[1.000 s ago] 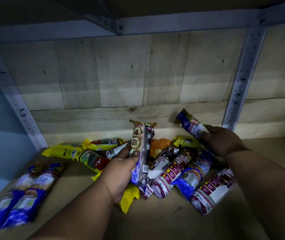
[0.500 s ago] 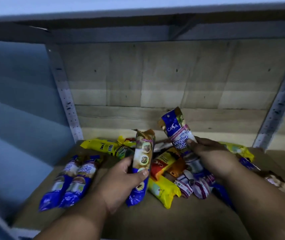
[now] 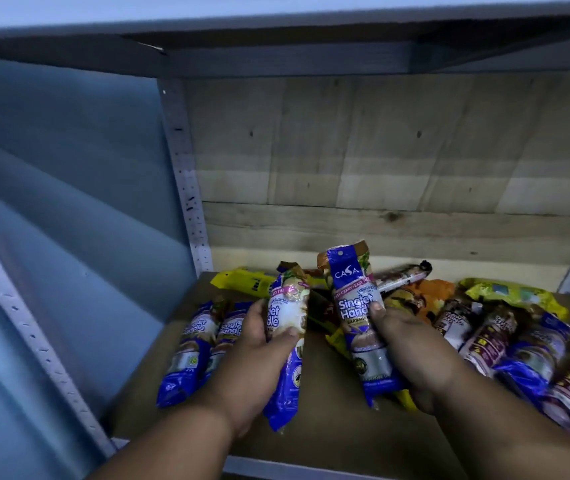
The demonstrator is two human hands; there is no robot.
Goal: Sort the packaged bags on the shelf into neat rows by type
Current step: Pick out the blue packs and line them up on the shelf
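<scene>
Left hand grips one blue bag upright; right hand grips a second, both above the shelf. Two matching bags lie side by side at left; mixed pile at right

Bare forearms, no sleeves.

blue pack "CASA Singlet Handle"
</scene>
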